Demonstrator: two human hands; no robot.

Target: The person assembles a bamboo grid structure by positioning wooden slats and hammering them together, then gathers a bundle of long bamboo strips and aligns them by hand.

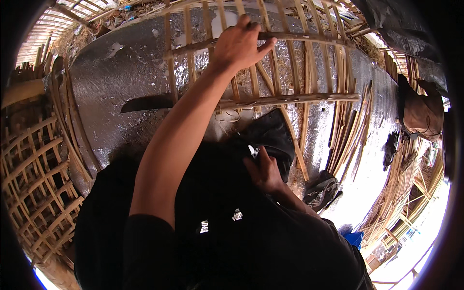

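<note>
A bamboo lattice [295, 67] of thin split slats tied across several crossbars lies in front of me. My left hand [238, 44] reaches to its far crossbar, fingers curled over the bar and thumb stretched along it to the right. Close to my lap, my right hand [265, 173] is closed, with fingertips and thumb near a small pale spot. What it holds, if anything, cannot be made out. Dark cloth [273, 133] lies just beyond that hand. Left of the lattice, partly behind my left forearm, a dark curved blade [147, 103] rests on the ground sheet; its handle is hidden.
A shiny silvery sheet [111, 87] covers the ground. Loose bamboo strips [350, 133] lie at the right, near a crumpled dark cloth [323, 189]. A woven bamboo panel [36, 169] stands at the left. A brown bag [423, 116] hangs at the far right.
</note>
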